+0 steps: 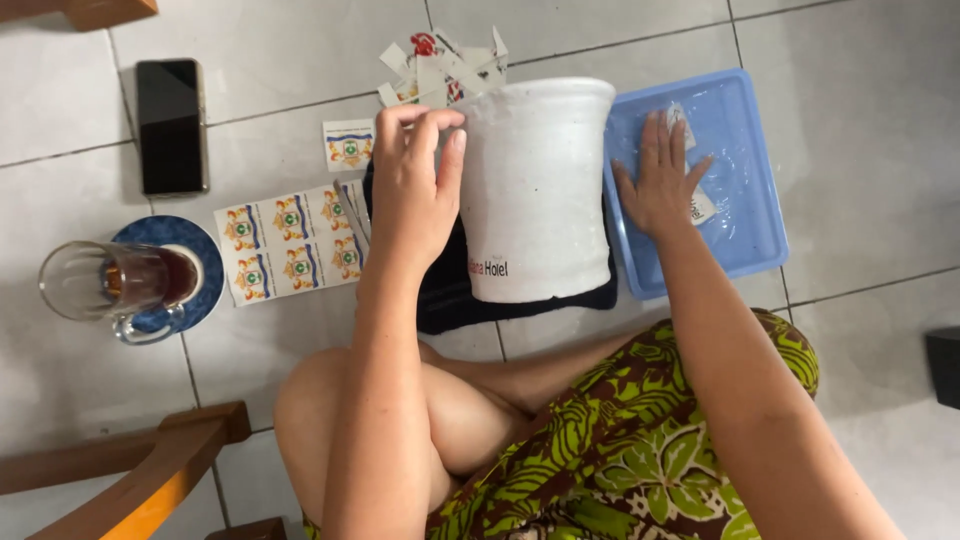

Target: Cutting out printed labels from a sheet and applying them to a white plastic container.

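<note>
glass mug [110, 285]: laid on its side on a blue saucer [190, 245] at the far left, dark drink seen inside.
phone [171, 125]: laid flat and dark on the tiled floor [280, 60], further off than the mug.
sticker sheet [290, 243]: spread on the floor just left of the left hand, printed with crest emblems; a single cut sticker [347, 145] is placed beyond it.
left hand [415, 185]: curled over the left rim of the white pot [533, 190], thumb and fingers pinched at the edge; whether a sticker is held between them cannot be told.
white pot: stood on a dark cloth [445, 290], between the two hands, touched only at its left rim.
paper scraps [440, 65]: heaped beyond the pot.
right hand [660, 180]: opened flat, fingers spread, pressed on a wet sticker [700, 205] in the blue tray [745, 250], just right of the pot.
</note>
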